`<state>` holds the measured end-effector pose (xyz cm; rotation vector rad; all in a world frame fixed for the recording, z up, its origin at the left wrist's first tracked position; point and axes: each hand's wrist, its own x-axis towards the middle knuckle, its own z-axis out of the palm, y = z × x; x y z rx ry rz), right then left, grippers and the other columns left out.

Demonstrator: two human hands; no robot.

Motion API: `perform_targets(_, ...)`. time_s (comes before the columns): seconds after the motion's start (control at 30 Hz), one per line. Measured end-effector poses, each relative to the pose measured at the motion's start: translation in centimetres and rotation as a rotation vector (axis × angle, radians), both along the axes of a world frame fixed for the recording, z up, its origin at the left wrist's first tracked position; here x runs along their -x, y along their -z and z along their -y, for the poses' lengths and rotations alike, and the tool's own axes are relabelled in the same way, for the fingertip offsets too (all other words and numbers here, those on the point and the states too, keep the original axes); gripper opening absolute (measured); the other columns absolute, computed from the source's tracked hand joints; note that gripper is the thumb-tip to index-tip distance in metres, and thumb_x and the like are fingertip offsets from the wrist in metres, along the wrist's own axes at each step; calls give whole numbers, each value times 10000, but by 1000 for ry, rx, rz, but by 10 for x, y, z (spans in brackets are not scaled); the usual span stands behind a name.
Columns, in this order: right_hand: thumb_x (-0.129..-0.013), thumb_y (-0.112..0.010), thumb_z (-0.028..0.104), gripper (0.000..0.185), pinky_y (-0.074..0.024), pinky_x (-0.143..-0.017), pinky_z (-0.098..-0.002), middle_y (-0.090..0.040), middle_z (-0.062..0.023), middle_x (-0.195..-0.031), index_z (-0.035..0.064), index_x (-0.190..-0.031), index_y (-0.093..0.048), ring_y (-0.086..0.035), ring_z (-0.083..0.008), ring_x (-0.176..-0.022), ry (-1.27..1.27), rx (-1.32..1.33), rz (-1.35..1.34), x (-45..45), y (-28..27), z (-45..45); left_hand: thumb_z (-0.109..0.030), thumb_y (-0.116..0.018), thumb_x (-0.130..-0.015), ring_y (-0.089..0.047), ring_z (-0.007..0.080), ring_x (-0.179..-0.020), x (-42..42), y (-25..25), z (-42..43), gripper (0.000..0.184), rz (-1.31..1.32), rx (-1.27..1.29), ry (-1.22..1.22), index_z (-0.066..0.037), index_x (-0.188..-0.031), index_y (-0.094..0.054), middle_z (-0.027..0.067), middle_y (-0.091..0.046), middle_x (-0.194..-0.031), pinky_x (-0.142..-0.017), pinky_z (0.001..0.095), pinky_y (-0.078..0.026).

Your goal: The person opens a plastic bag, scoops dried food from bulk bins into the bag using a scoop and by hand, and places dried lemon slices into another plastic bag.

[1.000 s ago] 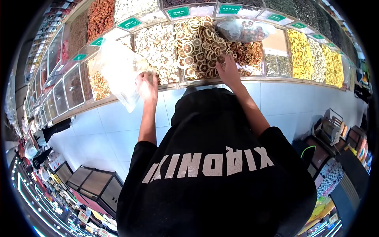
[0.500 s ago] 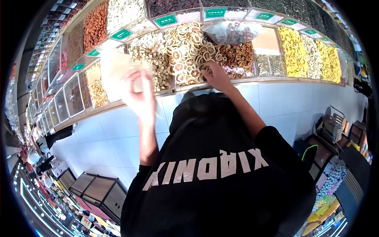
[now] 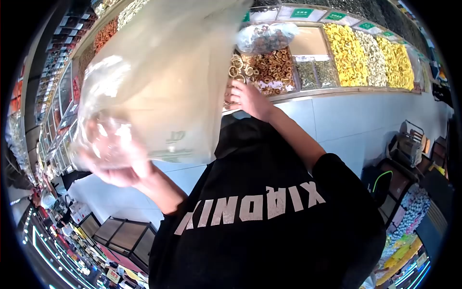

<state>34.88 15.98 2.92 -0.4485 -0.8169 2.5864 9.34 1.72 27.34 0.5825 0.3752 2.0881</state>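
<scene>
A large translucent plastic bag (image 3: 168, 96) fills the left and middle of the view and hides much of the bins behind it. My left hand (image 3: 118, 166) is closed on the bag's lower left corner, its fingers showing blurred through the shiny film. By the bag's right edge, my right hand (image 3: 250, 101) has its fingers curled over the front of the bin of dried citrus slices (image 3: 237, 67). The bag's edge borders those fingertips, and what they hold, if anything, cannot be made out.
Right of the citrus lie brown dried rings (image 3: 272, 67), with a filled clear bag (image 3: 267, 37) above them. Yellow dried flowers (image 3: 344, 53) fill bins farther right. A wooden rim (image 3: 327, 93) runs along the front. Dark-framed cases (image 3: 122, 236) stand at lower left.
The plastic bag, earlier a bright blur at my left hand, now spreads wide across the view. My left hand has moved down and left; my right hand has shifted slightly left and down.
</scene>
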Motion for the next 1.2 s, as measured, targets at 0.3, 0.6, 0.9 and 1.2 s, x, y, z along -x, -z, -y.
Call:
perform_targets(0.3,-1023,-562,350,445,-494,-921,-341,-633,-93,-1237,12,-1312,-570,-598,-172,-1124,311,-101,227,-15,-45,-25,-429,-451,-1034,-551,317,-1261,25,112,10,559,-110,751,-428,-37,-1431,-474,171,-547,-1398,-1021,495,-490)
perform_targets(0.6,-1030,-567,193,270,-473,-772,-254,-688,-7,-894,-40,-1054,-701,-601,-71,-829,336,-515,439,20,-23,-11,92,-597,-943,-666,161,-1020,24,167,13,539,-338,1002,-283,-16,-1451,-454,102,-681,-1168,-893,269,-543)
perform_targets(0.9,-1000,-606,307,330,-512,-804,-294,-699,-34,-1035,47,-1187,-682,-624,-112,-909,357,-201,467,-22,-22,-18,112,-575,-902,-642,170,-961,75,171,15,616,-397,920,15,-34,-1483,-434,93,-674,-1087,-909,319,-524)
perform_targets(1.2,-989,-602,192,207,-493,-705,-287,-700,-28,-865,11,-969,-701,-620,-98,-788,234,-501,908,13,-26,-21,109,-517,-821,-618,186,-987,137,259,18,485,-269,1189,48,40,-1299,-558,90,-652,-1140,-894,318,-510)
